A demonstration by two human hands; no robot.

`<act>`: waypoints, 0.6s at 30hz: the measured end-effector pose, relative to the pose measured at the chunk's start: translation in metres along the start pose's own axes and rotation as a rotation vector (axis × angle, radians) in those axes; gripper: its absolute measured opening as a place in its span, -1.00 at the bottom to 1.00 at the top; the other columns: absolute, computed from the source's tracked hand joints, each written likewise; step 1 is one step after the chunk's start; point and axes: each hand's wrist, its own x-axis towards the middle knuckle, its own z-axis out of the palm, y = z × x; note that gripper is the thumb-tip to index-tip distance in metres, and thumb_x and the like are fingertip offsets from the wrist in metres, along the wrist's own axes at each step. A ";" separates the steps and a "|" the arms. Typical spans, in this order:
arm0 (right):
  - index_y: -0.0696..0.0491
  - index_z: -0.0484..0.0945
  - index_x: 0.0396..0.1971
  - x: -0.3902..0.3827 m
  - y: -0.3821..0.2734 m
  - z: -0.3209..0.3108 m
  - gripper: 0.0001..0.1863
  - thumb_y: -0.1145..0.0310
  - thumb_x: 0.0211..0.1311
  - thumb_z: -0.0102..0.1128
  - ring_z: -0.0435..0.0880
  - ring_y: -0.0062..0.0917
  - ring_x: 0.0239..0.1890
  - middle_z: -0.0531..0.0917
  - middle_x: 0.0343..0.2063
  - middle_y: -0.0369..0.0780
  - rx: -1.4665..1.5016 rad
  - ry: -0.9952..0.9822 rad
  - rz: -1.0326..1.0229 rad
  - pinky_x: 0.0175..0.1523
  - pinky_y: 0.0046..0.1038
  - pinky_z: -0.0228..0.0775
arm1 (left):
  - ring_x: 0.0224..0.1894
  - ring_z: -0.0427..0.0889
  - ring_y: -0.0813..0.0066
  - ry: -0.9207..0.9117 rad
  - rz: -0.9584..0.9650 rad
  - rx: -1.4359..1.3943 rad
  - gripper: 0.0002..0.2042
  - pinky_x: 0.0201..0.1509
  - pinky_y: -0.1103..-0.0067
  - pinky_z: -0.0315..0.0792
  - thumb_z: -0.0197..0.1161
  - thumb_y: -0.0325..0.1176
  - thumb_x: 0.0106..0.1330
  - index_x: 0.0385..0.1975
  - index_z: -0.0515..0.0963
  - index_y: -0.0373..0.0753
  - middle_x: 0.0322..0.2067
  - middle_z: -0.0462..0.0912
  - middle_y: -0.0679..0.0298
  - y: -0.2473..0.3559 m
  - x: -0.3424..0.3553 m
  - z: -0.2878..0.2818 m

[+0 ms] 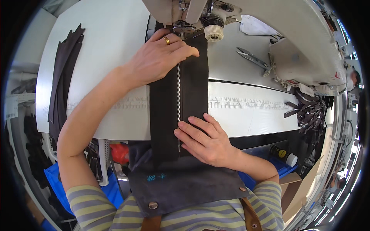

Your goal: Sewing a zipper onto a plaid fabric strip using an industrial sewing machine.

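1. Black fabric panel [192, 92] with a metal zipper [179, 96] lies mid-table, running under the sewing machine head [200, 15].
2. We note a stack of dark strips [63, 73] far left, well apart.
3. Our left hand [160, 57] presses flat, fingers extended, near the needle; our right hand [204, 140] lies flat at the table edge [115, 136].
4. Scissors [252, 58] sit right; bare table lies between them and the panel.

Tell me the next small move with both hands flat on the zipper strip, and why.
Probably ease the black strip a little further toward the needle. The left hand already presses it flat just before the presser foot, the right hand holds its near end, and the zipper runs straight between them, so it looks lined up.
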 end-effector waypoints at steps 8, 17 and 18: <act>0.01 0.58 0.01 0.000 -0.004 0.001 -0.45 0.34 -0.12 0.41 0.41 -0.36 0.16 0.55 0.06 -0.26 -0.023 0.002 0.005 0.35 -0.18 0.06 | -0.14 0.55 0.30 0.123 -0.141 0.171 -0.72 -0.06 0.45 0.46 0.27 -0.37 0.17 -0.10 0.53 -0.20 -0.20 0.56 0.30 0.017 -0.007 0.009; -0.03 0.60 -0.02 0.001 -0.001 -0.002 -0.50 0.33 -0.09 0.39 0.43 -0.39 0.13 0.56 0.05 -0.29 0.010 -0.007 0.009 0.34 -0.19 0.09 | 0.01 0.53 0.35 0.000 -0.348 0.196 -0.57 0.34 0.03 -0.06 0.31 -0.09 0.13 0.01 0.59 -0.08 0.07 0.56 0.40 0.019 -0.033 -0.001; -0.05 0.62 -0.04 0.002 0.000 -0.003 -0.53 0.33 -0.08 0.38 0.43 -0.39 0.11 0.56 0.04 -0.29 0.004 -0.011 -0.002 0.33 -0.21 0.10 | 0.01 0.53 0.35 0.002 -0.350 0.197 -0.57 0.34 0.03 -0.06 0.31 -0.09 0.13 0.01 0.59 -0.08 0.07 0.56 0.40 0.020 -0.033 -0.003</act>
